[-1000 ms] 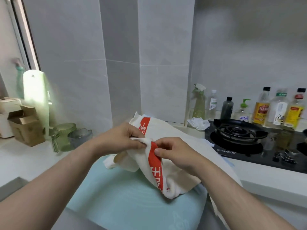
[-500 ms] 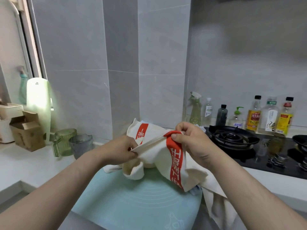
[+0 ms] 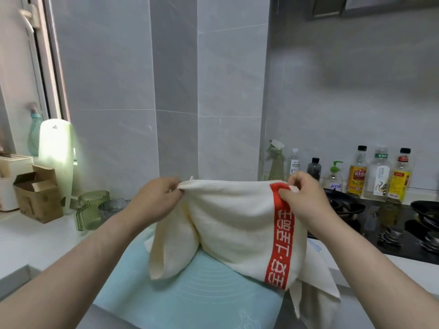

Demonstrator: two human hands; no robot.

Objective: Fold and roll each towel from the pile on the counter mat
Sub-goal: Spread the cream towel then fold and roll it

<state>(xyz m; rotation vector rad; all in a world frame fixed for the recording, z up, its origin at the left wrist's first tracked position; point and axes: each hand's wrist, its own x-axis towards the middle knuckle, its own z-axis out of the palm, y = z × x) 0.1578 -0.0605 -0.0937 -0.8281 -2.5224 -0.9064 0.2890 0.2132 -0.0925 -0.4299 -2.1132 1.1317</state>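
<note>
Over the counter's [image 3: 35, 245] smooth mat [image 3: 190, 302] hangs a limp cream towel [image 3: 232, 222]. I see the left hand [image 3: 154, 205] and right hand [image 3: 305, 200] pinching its top corners.

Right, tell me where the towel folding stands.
No rolled towel shows. In hand: the left hand and right hand pinch the top edge of a cream towel with a red lettered band, spread over the pale green counter mat. Left: folding and rolling it, plus the cream cloth heaped at the mat's right edge.

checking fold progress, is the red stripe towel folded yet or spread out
Spread, not folded: the towel hangs stretched between the left hand and right hand, each pinching its top edge above the mat.
</note>
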